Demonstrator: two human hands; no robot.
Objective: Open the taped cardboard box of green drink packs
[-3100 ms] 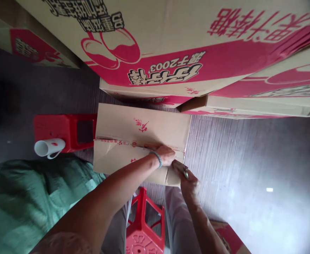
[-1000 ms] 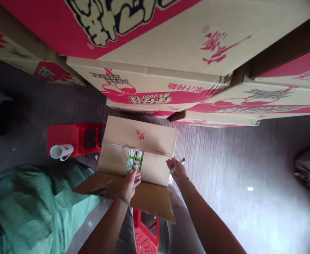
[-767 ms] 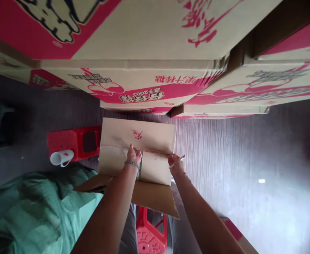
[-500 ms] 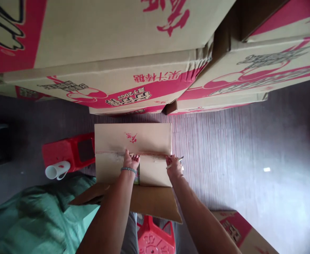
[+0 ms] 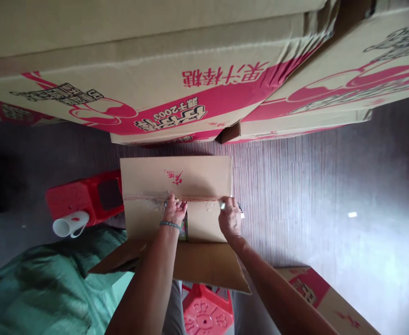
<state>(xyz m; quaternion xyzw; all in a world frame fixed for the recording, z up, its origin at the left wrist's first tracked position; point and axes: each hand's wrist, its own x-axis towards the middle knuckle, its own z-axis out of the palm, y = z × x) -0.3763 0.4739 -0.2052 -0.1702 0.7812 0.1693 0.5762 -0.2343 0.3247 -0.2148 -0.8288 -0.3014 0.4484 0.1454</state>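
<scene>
A cardboard carton [image 5: 204, 179] with red print on its far flap lies before me, and its near flap [image 5: 207, 265] hangs folded outward. My left hand [image 5: 174, 211], with a beaded bracelet on the wrist, rests at the middle seam, thumb and fingers apart. By the seam's right end, my right hand [image 5: 230, 217] is closed around a slim pale tool [image 5: 222, 205]; its kind is unclear because the fingers cover most of it. Between the inner flaps, a narrow gap shows a bit of colourful packaging [image 5: 183, 230].
Large printed cartons [image 5: 155, 83] are stacked ahead. To the left, a white mug [image 5: 70, 224] lies on a red plastic stool [image 5: 82, 197], above a green cloth or sack [image 5: 51, 288]. Another red stool [image 5: 207, 309] is below me, and a carton [image 5: 323, 298] stands lower right.
My right hand has turned and its grip on the pale tool has shifted, with the pale end now at the seam side. My left hand stays at the seam. The view has moved slightly.
</scene>
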